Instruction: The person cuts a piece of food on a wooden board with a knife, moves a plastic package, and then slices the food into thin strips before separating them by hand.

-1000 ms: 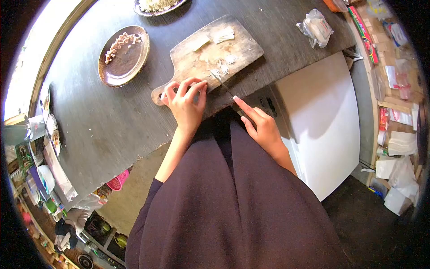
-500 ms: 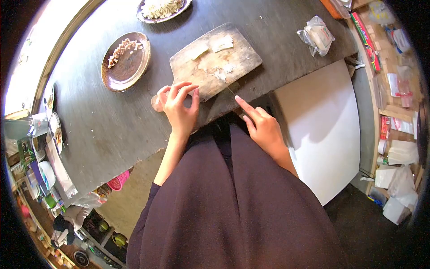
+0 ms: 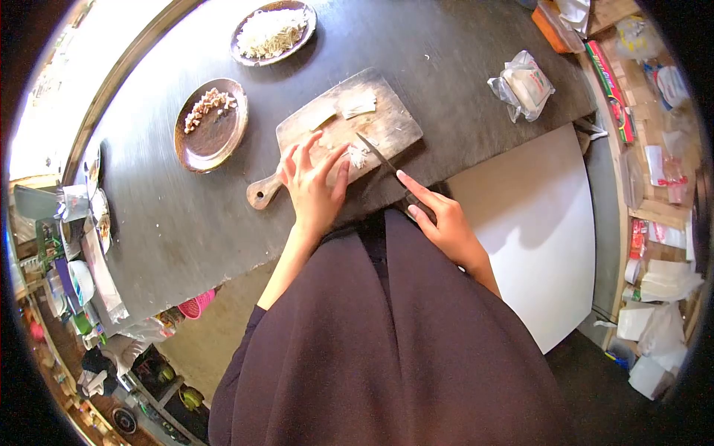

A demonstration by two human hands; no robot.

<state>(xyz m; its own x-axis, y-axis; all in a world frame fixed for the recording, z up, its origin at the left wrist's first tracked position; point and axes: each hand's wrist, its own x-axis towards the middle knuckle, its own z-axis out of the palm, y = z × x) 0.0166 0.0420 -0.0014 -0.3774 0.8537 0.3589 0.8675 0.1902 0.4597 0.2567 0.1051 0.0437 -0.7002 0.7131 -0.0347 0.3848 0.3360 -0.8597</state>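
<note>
A worn wooden cutting board (image 3: 399, 125) lies at the table's near edge, its holed handle pointing left. My left hand (image 3: 312, 189) reaches over the board's lower left part, fingers spread and nothing seen in them. Its index fingertip is right beside a small heap of white shreds (image 3: 358, 157). In my right hand (image 3: 445, 223) is a knife (image 3: 378, 153), index finger stretched along it. The blade slants up and left over the board, its tip just above the shreds. Farther back on the board sit thin white slices (image 3: 360, 105) and another pale slice (image 3: 322, 118).
Left of the board stands a brown plate (image 3: 212, 152) with small chopped brownish pieces. Behind it, another plate (image 3: 256, 61) bears pale shreds. A plastic-wrapped white package (image 3: 529, 88) lies at the right. Cluttered shelves (image 3: 658, 201) line the right side.
The knife has come up from the table edge over the board, beside the shreds. My left hand has moved right, off the handle side, towards the shreds. The view has shifted slightly.
</note>
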